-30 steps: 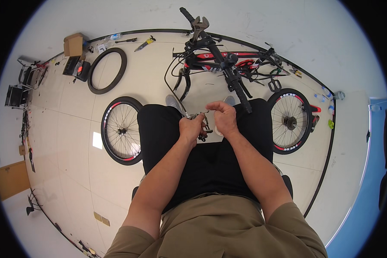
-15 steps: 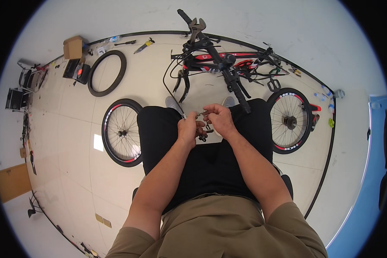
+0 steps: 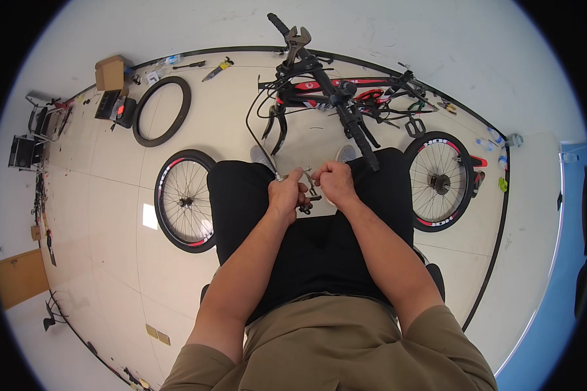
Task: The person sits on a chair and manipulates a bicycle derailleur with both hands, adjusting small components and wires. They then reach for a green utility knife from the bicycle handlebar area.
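Over my lap, my left hand (image 3: 285,197) is closed around a small silver-and-black bicycle brake caliper (image 3: 314,195), part of which the fingers hide. A black brake cable (image 3: 248,124) loops down from the handlebar (image 3: 327,82) to this hand. My right hand (image 3: 336,185) sits close beside the caliper, its fingers curled in a pinch. Whatever is between those fingertips is too small or too hidden to name. Beyond my knees lies the black and red bicycle frame (image 3: 313,103) with its fork. An adjustable wrench (image 3: 298,43) rests at the handlebar.
A front wheel (image 3: 207,229) lies left of my legs, a rear wheel (image 3: 413,215) with sprockets on the right. Farther left are a loose tyre (image 3: 139,132) and an open cardboard box (image 3: 110,75). Plastic bottles (image 3: 496,136) lie by the right wall.
My right hand has drawn slightly right, and its fingers have curled in from a looser, more extended pose. More of the caliper shows between the hands. My left hand keeps its hold.
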